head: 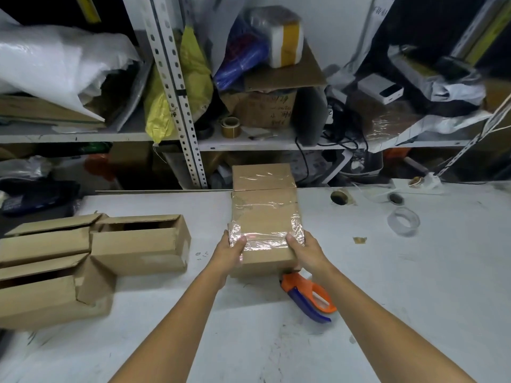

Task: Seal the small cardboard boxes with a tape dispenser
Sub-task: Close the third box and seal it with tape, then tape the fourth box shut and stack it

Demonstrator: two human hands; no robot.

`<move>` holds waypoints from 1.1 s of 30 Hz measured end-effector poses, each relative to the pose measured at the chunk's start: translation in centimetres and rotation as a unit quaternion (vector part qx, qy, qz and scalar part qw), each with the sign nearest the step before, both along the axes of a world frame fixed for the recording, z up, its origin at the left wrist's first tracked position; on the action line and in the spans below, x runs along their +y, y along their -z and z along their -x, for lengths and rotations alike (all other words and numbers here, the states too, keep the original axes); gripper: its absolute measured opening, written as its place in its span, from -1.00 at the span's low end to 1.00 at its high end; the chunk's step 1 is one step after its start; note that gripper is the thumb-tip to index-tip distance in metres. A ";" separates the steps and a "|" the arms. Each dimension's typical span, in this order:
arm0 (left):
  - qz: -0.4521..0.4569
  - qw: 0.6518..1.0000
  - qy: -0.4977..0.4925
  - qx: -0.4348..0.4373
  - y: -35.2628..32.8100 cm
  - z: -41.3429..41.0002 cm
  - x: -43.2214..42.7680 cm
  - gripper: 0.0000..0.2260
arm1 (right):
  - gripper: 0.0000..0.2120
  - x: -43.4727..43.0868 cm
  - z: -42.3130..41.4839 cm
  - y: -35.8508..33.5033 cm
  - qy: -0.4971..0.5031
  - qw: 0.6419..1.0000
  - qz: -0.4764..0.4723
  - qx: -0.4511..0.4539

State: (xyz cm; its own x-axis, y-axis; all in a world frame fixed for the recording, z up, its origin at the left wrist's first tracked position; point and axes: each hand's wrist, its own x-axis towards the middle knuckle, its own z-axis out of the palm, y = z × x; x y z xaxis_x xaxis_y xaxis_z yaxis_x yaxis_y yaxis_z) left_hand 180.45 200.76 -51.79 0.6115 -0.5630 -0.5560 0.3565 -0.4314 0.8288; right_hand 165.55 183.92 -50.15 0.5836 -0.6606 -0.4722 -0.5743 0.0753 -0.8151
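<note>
A person's left hand and right hand grip the near end of a small brown cardboard box at the middle of a white counter. The thumbs press on top and the fingers wrap round the sides. Glossy clear tape, crinkled at the corners, bands the box's near end and crosses its lid. Its long axis runs straight away from the person toward the shelves, the short end facing the camera. A second taped box sits just beyond it at the counter's far edge. An orange-and-blue tape dispenser lies just beside the right wrist. Open boxes wait at left, and a roll of clear tape lies at right.
</note>
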 end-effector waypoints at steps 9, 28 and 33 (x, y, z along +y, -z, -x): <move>-0.039 0.998 -0.010 -0.048 0.0 1.7 -0.2 -0.49 | -0.53 -1.5 0.7 -0.4 -0.060 0.994 0.064 0.064; -0.207 0.953 -0.048 -0.215 -9.3 4.8 6.5 -0.61 | -0.79 -3.6 0.2 -9.6 -0.283 0.867 0.364 0.189; -0.230 0.944 -0.040 -0.233 -11.1 4.1 10.5 -0.61 | -0.79 0.4 -2.2 -10.9 -0.343 0.862 0.350 0.130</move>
State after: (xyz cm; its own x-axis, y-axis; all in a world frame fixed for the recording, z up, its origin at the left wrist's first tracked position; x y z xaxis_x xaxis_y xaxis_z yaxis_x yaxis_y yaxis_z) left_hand 176.31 211.25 -40.70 0.8799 -0.2702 -0.3909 0.0457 -0.7706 0.6357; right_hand 167.77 184.36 -39.22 0.8844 -0.3790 -0.2724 -0.4590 -0.8121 -0.3603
